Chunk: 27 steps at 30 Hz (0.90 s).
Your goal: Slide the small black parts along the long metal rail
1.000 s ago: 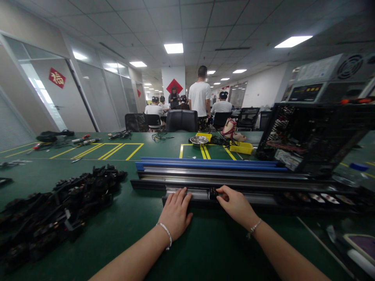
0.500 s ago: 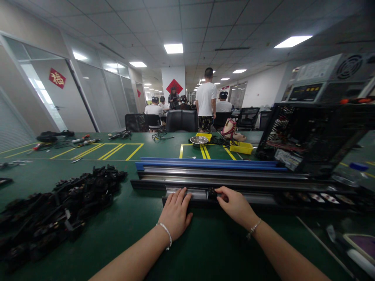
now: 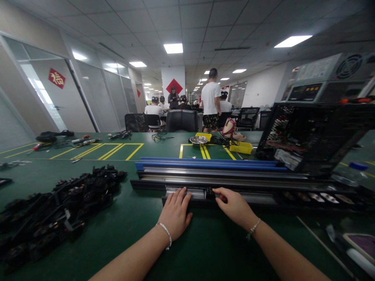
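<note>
My left hand (image 3: 177,212) lies with fingers stretched over the left end of the nearest dark metal rail (image 3: 197,194). With thumb and fingertips, my right hand (image 3: 234,205) pinches a small black part (image 3: 209,193) that sits in this rail's channel. The part's exact kind is too small and dark to make out. Farther right along the rail are several round, pale-faced parts (image 3: 318,198). Behind it run more long rails, with a blue rail (image 3: 211,164) at the back.
A heap of black parts (image 3: 70,207) covers the table's left side. At right stands an open computer case (image 3: 310,136) with metal boxes on top. A steel bowl (image 3: 199,141) and a yellow tray (image 3: 241,148) sit beyond the rails. Several people are in the background.
My right hand and the small black part have shifted slightly left along the rail. My left hand has stayed put. A standing person in the background has moved a little right and turned.
</note>
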{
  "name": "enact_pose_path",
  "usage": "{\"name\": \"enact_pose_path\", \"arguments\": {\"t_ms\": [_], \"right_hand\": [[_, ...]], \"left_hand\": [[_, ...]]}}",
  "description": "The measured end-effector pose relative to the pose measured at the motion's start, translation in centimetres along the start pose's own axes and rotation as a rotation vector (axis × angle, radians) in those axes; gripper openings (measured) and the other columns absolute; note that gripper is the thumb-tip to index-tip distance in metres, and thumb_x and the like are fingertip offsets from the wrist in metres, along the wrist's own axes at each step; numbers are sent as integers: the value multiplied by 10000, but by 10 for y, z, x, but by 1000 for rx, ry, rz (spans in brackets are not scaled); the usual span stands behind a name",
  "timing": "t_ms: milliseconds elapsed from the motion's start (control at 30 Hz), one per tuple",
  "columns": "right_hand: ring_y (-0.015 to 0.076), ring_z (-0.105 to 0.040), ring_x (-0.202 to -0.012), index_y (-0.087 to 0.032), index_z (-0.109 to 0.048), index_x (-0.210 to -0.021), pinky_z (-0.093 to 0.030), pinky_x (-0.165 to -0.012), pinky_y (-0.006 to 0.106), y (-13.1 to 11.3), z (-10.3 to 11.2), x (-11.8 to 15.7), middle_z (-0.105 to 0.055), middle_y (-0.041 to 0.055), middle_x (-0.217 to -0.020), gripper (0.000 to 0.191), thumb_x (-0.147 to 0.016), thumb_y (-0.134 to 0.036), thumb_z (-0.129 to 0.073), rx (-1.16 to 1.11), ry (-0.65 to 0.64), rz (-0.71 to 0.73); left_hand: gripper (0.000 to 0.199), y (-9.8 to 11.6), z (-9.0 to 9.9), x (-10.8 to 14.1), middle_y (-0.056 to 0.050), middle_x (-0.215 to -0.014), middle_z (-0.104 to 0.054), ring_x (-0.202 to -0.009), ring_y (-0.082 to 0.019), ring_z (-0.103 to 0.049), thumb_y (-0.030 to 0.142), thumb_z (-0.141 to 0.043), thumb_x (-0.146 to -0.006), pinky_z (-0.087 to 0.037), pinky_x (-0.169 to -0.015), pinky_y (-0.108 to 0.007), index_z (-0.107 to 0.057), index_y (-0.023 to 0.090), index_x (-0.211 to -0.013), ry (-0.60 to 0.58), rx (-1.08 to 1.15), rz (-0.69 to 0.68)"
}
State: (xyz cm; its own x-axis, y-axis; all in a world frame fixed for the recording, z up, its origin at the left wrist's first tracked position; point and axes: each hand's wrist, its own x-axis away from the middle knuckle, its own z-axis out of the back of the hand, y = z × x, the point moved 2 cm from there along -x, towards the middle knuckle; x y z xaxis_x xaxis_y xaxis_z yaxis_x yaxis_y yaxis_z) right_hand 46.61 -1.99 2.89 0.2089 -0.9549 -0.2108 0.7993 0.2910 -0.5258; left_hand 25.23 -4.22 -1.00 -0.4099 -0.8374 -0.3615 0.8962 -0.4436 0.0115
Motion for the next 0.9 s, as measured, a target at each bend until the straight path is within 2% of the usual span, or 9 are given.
{"name": "enact_pose_path", "arguments": {"t_ms": [633,900], "right_hand": [[170,-600,-898,-194,-597,-1136,-434,-890,337,-4,-4,2,-630,52,-1122,408,-750,-204,-466,-46,-13,35],[187,-541,-1080,-195,-587,-1161,-396,-971,358,-1,-10,0,-593,49,-1194,431,-745,-186,-476,-38,-20,75]], "left_hand": [[554,-1,-1,1,-104,-1424,-335,-1307,-270,-274,389,-503,-815,-250,-1058,-458,-358,216,-1321,12,3,-7],[574,-2,-4,1,-98,-1442,-307,-1329,-267,-230,395,-486,-824,-246,-1062,-456,-332,217,-1348,21,-4,-7]]}}
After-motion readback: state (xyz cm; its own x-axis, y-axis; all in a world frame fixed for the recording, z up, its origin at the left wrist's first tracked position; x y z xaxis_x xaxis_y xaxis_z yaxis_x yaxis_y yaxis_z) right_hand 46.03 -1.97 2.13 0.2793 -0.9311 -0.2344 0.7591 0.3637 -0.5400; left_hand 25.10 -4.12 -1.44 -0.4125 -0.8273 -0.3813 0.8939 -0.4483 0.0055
